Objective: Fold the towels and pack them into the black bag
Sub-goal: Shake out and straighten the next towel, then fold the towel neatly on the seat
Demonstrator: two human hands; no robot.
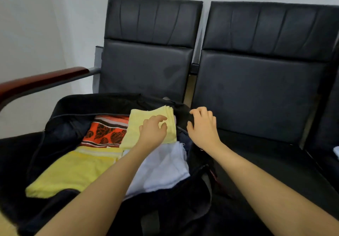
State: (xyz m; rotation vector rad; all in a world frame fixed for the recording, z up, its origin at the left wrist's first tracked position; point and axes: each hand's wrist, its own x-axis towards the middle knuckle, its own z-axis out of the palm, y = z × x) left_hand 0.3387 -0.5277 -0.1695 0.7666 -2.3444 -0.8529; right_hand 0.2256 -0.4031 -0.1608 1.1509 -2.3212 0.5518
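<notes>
Black bag (pixel 69 123), open on seat at 7 o'clock: held folded towels. Pale yellow towel (pixel 145 125) at 12 within bag; left hand (pixel 153 132) rested on it, fingers loosely bent. Right hand (pixel 202 126), at its 3 o'clock, gripped bag rim.

Black padded seats (pixel 256 81) and a wooden armrest (pixel 42 81) against a pale wall (pixel 36 24).

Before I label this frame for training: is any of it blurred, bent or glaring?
Head view: even, soft light with no glare; wide-angle bending curves the armrest and chair backs; mild softness on the left hand and right hand; black bag detail lost in darkness.
</notes>
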